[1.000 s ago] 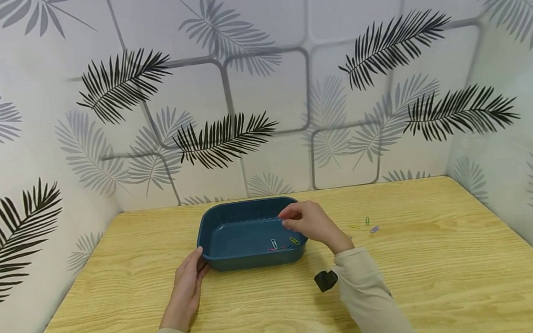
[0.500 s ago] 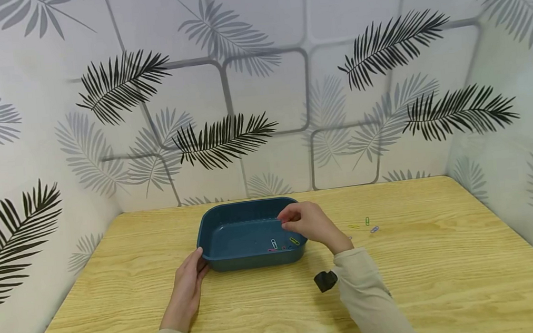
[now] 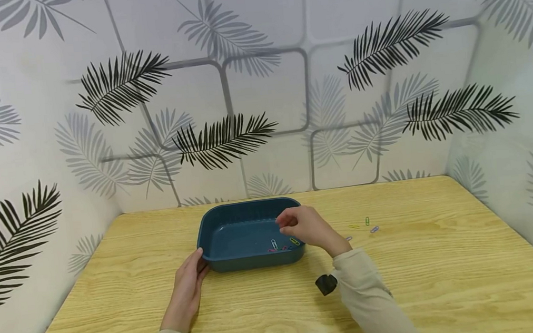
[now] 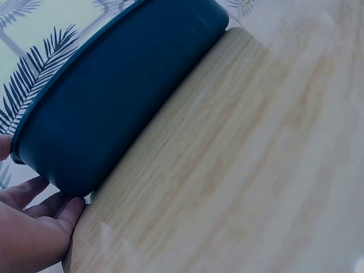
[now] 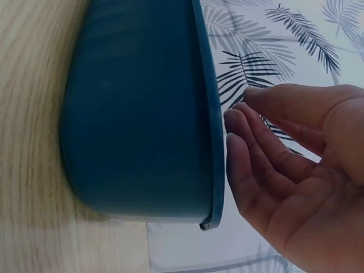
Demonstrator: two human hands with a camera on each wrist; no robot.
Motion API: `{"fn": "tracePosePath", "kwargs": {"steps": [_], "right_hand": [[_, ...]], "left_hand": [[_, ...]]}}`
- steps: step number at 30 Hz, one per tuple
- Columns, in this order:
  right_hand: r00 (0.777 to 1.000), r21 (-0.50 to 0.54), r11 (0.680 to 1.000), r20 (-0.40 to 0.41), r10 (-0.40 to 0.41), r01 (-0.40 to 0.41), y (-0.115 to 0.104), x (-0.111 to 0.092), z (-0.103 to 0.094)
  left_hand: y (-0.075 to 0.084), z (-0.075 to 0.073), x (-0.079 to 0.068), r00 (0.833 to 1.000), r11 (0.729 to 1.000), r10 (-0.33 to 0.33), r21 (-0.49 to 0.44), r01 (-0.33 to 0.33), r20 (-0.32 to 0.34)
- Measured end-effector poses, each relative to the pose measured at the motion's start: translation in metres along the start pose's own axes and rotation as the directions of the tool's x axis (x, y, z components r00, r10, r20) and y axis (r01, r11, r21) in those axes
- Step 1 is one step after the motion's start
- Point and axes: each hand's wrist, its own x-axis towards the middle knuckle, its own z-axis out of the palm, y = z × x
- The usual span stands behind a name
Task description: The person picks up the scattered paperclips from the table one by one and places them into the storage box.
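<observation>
A dark blue plastic tray [image 3: 251, 262] with rounded corners stands on the table. Inside lie a white paper clip [image 3: 274, 244], a yellow paper clip [image 3: 294, 241] and small red ones. My left hand [image 3: 188, 284] holds the tray's near left corner, thumb at the rim; the left wrist view has its fingers against the tray's lower side [image 4: 108, 108]. Above the right part of the tray hovers my right hand [image 3: 311, 230]. In the right wrist view this hand [image 5: 290, 159] has bent fingers, thumb apart from them, and nothing shows between, just beyond the rim [image 5: 218, 148].
Right of the tray, a yellow paper clip [image 3: 353, 226], a green one [image 3: 367, 221] and a purple one [image 3: 374, 229] lie on the wooden table [image 3: 445, 256]. Another pale clip [image 3: 348, 238] is beside my right wrist. A leaf-patterned wall [image 3: 275, 160] rises behind the table.
My right hand has shifted slightly down and left over the tray, and its thumb and fingers have parted a little. The left hand and the tray stay nearly where they were.
</observation>
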Motion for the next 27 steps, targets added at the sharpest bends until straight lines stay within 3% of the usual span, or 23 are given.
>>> {"fn": "tracePosePath", "kwargs": {"steps": [5,16,21,27], "right_hand": [[1.0,-0.017,1.0,0.016,-0.004,0.005,-0.002,-0.002,0.0],[0.998,-0.056,0.997,-0.025,-0.05,0.048,0.011,-0.013,-0.006],[0.993,-0.084,0.994,-0.098,-0.072,0.064,0.019,-0.022,-0.022],[0.986,-0.115,0.993,-0.166,-0.013,-0.006,0.036,-0.035,-0.05]], "left_hand": [[0.0,0.0,0.0,1.0,1.0,0.0,0.002,0.0,0.001],[-0.001,0.0,0.001,1.0,1.0,0.004,-0.008,-0.004,-0.008],[-0.002,0.0,0.002,1.0,1.0,0.003,-0.009,-0.003,-0.011],[-0.001,0.0,0.001,1.0,1.0,0.003,-0.011,-0.003,-0.013]]}}
